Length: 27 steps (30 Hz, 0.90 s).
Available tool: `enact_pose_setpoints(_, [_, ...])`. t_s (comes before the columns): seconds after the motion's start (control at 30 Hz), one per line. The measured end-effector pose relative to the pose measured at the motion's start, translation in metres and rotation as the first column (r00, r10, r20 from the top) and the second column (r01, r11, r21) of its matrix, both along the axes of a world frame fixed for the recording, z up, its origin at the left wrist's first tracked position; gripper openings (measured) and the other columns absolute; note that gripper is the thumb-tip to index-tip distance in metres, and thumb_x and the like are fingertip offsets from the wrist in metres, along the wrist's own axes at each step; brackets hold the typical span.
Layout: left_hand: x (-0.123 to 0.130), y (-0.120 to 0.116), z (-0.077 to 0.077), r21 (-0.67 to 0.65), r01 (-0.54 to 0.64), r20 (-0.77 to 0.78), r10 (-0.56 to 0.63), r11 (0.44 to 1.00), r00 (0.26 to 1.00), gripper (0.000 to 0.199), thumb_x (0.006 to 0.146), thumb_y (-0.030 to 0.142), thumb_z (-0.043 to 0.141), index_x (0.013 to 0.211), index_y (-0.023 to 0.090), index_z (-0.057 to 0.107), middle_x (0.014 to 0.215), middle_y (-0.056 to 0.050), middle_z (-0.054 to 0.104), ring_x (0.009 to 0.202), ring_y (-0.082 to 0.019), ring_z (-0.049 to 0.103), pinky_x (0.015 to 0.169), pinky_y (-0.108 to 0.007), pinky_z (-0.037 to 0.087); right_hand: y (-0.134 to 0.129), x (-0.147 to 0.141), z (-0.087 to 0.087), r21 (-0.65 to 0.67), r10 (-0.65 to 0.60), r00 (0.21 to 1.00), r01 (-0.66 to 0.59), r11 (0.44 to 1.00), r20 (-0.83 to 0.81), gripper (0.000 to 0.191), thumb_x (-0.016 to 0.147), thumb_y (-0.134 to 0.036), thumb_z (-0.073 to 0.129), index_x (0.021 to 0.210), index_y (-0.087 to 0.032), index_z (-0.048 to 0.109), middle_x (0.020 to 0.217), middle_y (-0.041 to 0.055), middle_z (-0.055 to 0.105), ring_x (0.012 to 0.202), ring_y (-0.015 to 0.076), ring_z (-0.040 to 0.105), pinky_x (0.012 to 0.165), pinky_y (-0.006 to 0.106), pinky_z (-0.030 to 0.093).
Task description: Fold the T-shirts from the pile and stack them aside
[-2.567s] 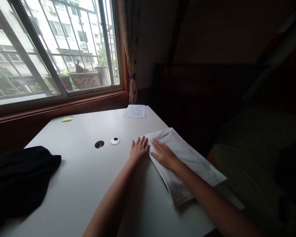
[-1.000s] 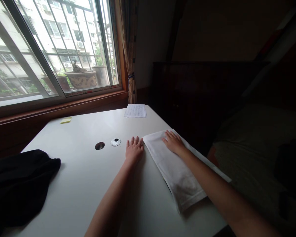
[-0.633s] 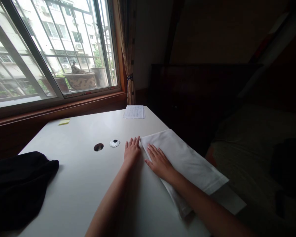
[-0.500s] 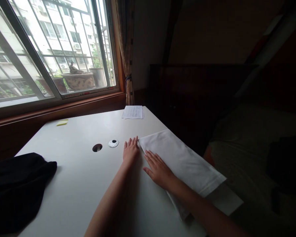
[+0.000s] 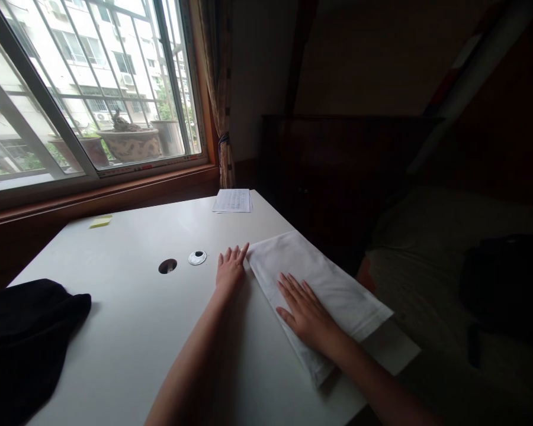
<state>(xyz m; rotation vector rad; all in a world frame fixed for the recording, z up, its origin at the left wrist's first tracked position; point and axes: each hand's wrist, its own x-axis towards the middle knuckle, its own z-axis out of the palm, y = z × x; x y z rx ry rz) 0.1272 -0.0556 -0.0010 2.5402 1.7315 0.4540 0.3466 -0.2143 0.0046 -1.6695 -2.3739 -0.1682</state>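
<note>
A folded white cloth lies along the right edge of the white table. My right hand rests flat on the cloth with its fingers spread, holding nothing. Just beyond the cloth's far left corner, my left hand lies on the tabletop, fingers apart, the thumb side close to that corner. Some of the cloth's near part is hidden under my right hand and forearm.
Black cloth covers the table's left side. Near the middle are a round hole and a round white cover. Papers and yellow sticky notes lie toward the back, below a window.
My right hand has moved right, from the cloth's left edge further onto it. The cloth's left edge now looks straighter. The whole view has shifted slightly.
</note>
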Motion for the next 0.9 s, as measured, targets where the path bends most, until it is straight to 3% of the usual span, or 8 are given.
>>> enact_pose_setpoints(0.17, [0.000,0.000,0.001,-0.019,0.046,-0.022,-0.046,0.999,0.999,0.071,0.095,0.008,0.031,0.157,0.042,0.031,0.159,-0.002,0.043,0.150,-0.028,0.031,0.121,-0.056,0.023,0.003,-0.008,0.005,-0.019,0.083,0.996,-0.084,0.996,-0.021,0.062,0.104,-0.043,0.039,0.161,-0.018,0.028,0.166,0.0097,0.025,0.155,0.0256,0.020,0.125,0.052,0.021])
enact_pose_setpoints(0.3, [0.000,0.000,0.002,-0.022,0.041,-0.033,-0.042,0.999,0.999,0.068,0.095,0.009,0.032,0.155,0.041,0.036,0.159,-0.002,0.044,0.150,-0.028,0.031,0.122,-0.055,0.023,0.013,0.009,0.001,-0.061,0.084,0.993,-0.089,0.994,-0.086,0.060,0.106,-0.043,0.033,0.160,-0.018,0.029,0.165,0.0093,0.029,0.154,0.0231,0.022,0.124,0.049,0.025])
enact_pose_setpoints(0.5, [-0.001,0.001,0.000,-0.024,0.038,-0.026,-0.039,0.999,0.999,0.068,0.095,0.009,0.032,0.154,0.042,0.037,0.159,0.000,0.044,0.150,-0.027,0.032,0.122,-0.054,0.023,0.053,0.068,-0.008,-0.081,-0.157,0.982,0.148,0.986,-0.109,0.060,0.105,-0.050,0.030,0.154,-0.018,0.044,0.161,0.0111,0.038,0.150,0.0253,0.033,0.122,0.048,0.030])
enact_pose_setpoints(0.7, [-0.002,0.002,-0.003,-0.026,0.044,-0.002,-0.044,0.999,0.999,0.068,0.095,0.009,0.032,0.155,0.042,0.037,0.158,0.000,0.044,0.150,-0.028,0.031,0.122,-0.055,0.023,0.076,0.123,-0.012,-0.180,-0.369,0.919,0.342,0.922,-0.141,0.064,0.103,-0.050,0.028,0.158,-0.019,0.037,0.162,0.0095,0.037,0.150,0.0251,0.034,0.122,0.044,0.030])
enact_pose_setpoints(0.8, [-0.001,0.002,-0.003,-0.028,0.039,-0.004,-0.040,0.999,0.999,0.068,0.096,0.009,0.031,0.154,0.043,0.037,0.158,0.000,0.044,0.150,-0.028,0.031,0.122,-0.055,0.022,0.077,0.137,-0.014,-0.253,-0.470,0.865,0.422,0.871,-0.177,0.064,0.103,-0.049,0.025,0.157,-0.017,0.038,0.161,0.0114,0.037,0.149,0.0253,0.035,0.121,0.044,0.031])
enact_pose_setpoints(0.9, [-0.001,0.003,-0.003,-0.025,0.042,-0.005,-0.042,0.999,0.999,0.067,0.096,0.009,0.032,0.155,0.042,0.037,0.159,0.000,0.044,0.149,-0.028,0.031,0.122,-0.055,0.023,0.069,0.132,-0.011,-0.194,-0.501,0.855,0.473,0.860,-0.136,0.064,0.102,-0.048,0.027,0.155,-0.013,0.040,0.163,0.0140,0.034,0.150,0.0286,0.032,0.122,0.051,0.027])
